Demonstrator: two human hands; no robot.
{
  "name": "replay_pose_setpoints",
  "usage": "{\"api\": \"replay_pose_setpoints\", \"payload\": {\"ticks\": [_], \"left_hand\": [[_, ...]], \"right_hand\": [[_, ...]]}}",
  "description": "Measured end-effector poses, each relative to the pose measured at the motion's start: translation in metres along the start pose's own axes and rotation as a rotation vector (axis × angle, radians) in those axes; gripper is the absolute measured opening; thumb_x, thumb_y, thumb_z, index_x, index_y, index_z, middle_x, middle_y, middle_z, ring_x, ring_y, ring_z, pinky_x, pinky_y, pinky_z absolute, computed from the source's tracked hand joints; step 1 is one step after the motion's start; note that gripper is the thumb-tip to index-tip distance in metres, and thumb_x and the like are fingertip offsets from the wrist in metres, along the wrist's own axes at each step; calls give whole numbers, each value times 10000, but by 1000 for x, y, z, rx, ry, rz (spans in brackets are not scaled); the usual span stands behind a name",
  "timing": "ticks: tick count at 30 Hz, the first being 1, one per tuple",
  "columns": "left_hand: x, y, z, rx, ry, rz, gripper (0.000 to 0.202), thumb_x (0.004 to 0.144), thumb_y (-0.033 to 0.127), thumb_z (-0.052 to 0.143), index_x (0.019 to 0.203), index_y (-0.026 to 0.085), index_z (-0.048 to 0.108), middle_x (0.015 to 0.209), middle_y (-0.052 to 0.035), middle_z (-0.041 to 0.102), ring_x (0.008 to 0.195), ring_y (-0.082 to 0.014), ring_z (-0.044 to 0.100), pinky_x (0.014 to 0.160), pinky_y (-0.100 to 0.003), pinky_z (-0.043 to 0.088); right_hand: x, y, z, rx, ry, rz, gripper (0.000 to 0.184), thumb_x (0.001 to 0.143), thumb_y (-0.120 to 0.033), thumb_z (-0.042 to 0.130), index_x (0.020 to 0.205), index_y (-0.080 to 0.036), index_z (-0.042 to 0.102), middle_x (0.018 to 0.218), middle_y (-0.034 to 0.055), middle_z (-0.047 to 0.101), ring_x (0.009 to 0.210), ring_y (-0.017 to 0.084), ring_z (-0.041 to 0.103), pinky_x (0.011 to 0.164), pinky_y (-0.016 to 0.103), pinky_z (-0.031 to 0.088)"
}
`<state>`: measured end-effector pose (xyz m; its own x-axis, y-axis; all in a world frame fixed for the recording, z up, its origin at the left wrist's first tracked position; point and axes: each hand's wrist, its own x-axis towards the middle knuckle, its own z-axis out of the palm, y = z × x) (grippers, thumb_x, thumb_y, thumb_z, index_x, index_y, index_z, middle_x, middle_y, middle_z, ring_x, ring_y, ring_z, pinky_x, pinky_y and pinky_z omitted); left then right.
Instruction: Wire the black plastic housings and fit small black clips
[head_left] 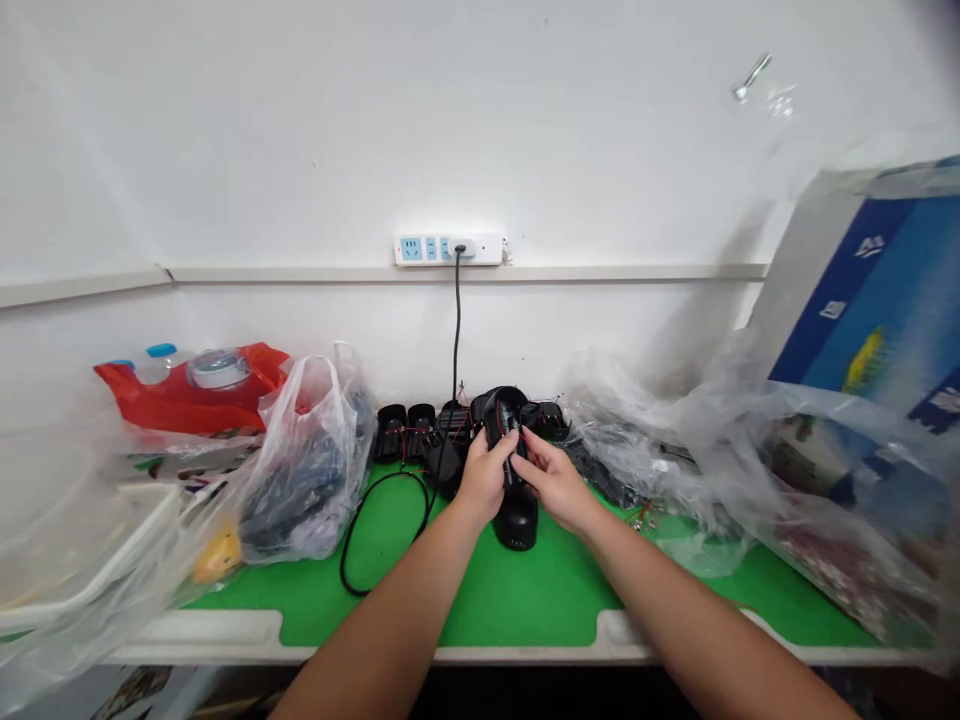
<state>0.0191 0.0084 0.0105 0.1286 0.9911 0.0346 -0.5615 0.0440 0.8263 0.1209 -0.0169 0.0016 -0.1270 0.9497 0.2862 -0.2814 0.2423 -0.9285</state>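
Note:
My left hand (pixel 484 478) is wrapped round a black plastic device housing (pixel 511 470) that stands upright on the green mat (pixel 517 600). From the other side, my right hand (pixel 553 478) pinches the front of the same housing, where thin red wires run. Several more black parts with red wires (pixel 409 430) lie in a row just behind it, near the wall.
A black cable (pixel 457 320) runs from a white power strip (pixel 448 248) on the wall down onto the mat. A clear bag of dark parts (pixel 307 470) and a red bag (pixel 187 400) sit left. Crumpled plastic sheeting (pixel 675 450) and a blue box (pixel 870 300) fill the right.

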Motion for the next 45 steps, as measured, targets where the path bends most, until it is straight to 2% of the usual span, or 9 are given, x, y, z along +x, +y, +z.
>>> {"api": "replay_pose_setpoints", "payload": {"ticks": [7,10,14,18,25,32,36,41,45], "left_hand": [[0,15,-7,-69,-71,-96,322,723,346,639,958,138,572,889,-81,669,778,-162,651,712,-296,545],[1,15,-7,-33,-117,-119,288,745,360,597,919,135,548,839,-69,659,713,-152,646,660,-300,559],[0,13,-7,-20,-200,-131,299,753,354,565,978,168,500,797,-41,640,672,-140,631,597,-291,557],[-3,13,-6,-12,-233,-130,296,763,362,545,991,193,463,794,-34,631,665,-152,634,559,-305,556],[-7,10,-4,1,-243,-167,279,760,321,537,994,205,438,766,-17,615,654,-154,639,543,-292,553],[-10,10,-5,-7,-230,-191,308,735,325,560,992,184,465,782,-55,631,643,-164,634,524,-285,542],[-13,14,-5,12,-195,-200,272,730,329,577,937,166,512,790,-61,626,698,-172,637,511,-250,529],[-15,16,-5,39,-177,-275,288,711,356,615,910,164,536,824,-44,608,661,-154,625,500,-262,530],[-16,13,-4,54,-187,-250,298,710,320,624,958,197,514,825,-39,623,689,-138,626,575,-248,535]], "right_hand": [[4,-16,-47,-43,114,78,328,790,-434,564,930,-164,686,934,90,666,837,205,615,737,349,495],[13,-28,-75,-432,260,157,204,742,-286,541,769,-140,680,712,55,638,618,156,567,572,273,435],[14,-32,-93,-1057,-82,181,187,701,-197,489,605,-135,638,535,3,542,503,105,447,493,239,310],[7,-21,-87,-1199,-383,222,149,660,-178,510,561,-142,615,503,-8,529,464,88,413,459,231,265],[6,-6,-84,-1269,-475,221,210,668,-336,638,569,-152,651,476,9,551,432,96,406,450,247,254],[6,-1,-81,-1350,-513,178,150,699,-190,554,568,-136,602,492,0,517,469,86,385,491,238,283],[8,-6,-79,-1203,-283,108,130,750,-230,559,666,-138,598,592,28,592,521,103,477,511,232,349],[12,-17,-78,-356,61,261,230,709,-328,698,706,-138,569,591,29,636,503,109,589,502,215,482],[9,-18,-68,119,69,296,356,581,-199,806,893,-156,639,652,-3,664,498,80,611,474,150,511]]}}
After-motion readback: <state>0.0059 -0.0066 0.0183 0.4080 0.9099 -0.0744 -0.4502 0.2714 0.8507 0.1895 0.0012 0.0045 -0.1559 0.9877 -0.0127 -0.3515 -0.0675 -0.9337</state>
